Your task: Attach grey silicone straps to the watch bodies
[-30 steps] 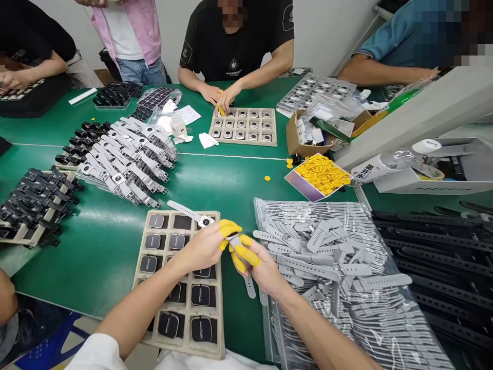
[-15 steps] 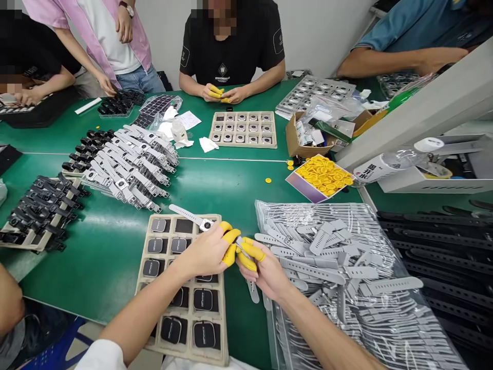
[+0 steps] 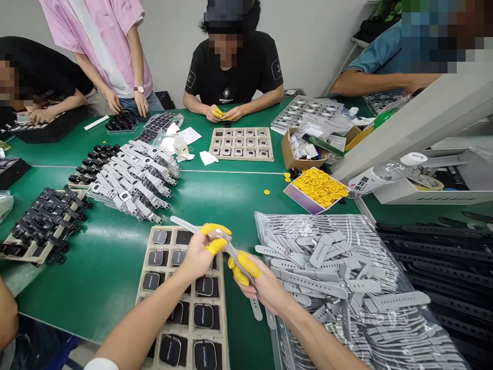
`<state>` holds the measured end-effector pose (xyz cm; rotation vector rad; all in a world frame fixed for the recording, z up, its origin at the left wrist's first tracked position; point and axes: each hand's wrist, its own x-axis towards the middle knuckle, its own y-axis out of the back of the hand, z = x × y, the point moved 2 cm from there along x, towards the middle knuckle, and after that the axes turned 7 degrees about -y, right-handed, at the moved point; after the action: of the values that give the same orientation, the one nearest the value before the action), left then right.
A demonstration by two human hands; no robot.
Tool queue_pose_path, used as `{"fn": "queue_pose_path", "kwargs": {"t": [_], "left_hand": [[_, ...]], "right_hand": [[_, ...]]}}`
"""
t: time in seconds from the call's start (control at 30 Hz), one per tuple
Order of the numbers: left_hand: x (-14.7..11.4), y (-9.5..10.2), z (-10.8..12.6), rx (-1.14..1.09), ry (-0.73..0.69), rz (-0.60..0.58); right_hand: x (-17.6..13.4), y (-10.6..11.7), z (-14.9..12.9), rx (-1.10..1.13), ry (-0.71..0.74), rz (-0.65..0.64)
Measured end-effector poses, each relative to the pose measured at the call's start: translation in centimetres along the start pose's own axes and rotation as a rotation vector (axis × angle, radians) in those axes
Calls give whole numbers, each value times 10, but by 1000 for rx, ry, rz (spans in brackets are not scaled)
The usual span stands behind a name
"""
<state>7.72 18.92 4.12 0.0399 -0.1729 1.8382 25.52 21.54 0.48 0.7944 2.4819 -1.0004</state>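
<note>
Both hands are at work above the near edge of the green table (image 3: pixel 96 277), yellow covers on the fingertips! The left hand (image 3: pixel 204 252) has a grey watch case (image 3: pixel 219 235) pinched between thumb and fingers, tipped up almost edge-on, over the far right corner of the beige tray (image 3: pixel 225 318). Over comes the right hand (image 3: pixel 256 282), fingers closed around a grey strap (image 3: pixel 239 264) that slants up to the case; whether the two are joined, the fingers hide.

Below, the tray sits at the table's near edge, dark square cases (image 3: pixel 204 316) lying in its compartments. A paler strap (image 3: pixel 184 224) pokes out past the tray's far edge, its other end lost behind the left hand. Just right of the tray, loose grey straps (image 3: pixel 323 285) sprawl over clear bags (image 3: pixel 404 339) packed with more.

Beyond the bags, a small box (image 3: pixel 298 198) brims with yellow finger covers (image 3: pixel 321 185). And at the table's far edge, a co-worker in a black shirt (image 3: pixel 231 77) brings two hands together behind a second tray (image 3: pixel 241 158), this one filled with watch cases (image 3: pixel 239 143)!
</note>
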Motion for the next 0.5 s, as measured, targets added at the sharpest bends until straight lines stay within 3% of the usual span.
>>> {"fn": "queue_pose_path", "kwargs": {"t": [0.13, 0.2, 0.23, 0.33, 0.5], "left_hand": [[14, 34, 5, -122, 9, 461], [17, 41, 4, -100, 20, 502], [16, 39, 1, -75, 57, 435], [6, 18, -9, 91, 128, 76], [-10, -9, -8, 563, -241, -419]], "right_hand": [[5, 4, 6, -101, -8, 72], [6, 5, 4, -127, 88, 146], [6, 5, 1, -135, 150, 174], [3, 3, -5, -129, 269, 180], [0, -3, -7, -69, 242, 41]]}}
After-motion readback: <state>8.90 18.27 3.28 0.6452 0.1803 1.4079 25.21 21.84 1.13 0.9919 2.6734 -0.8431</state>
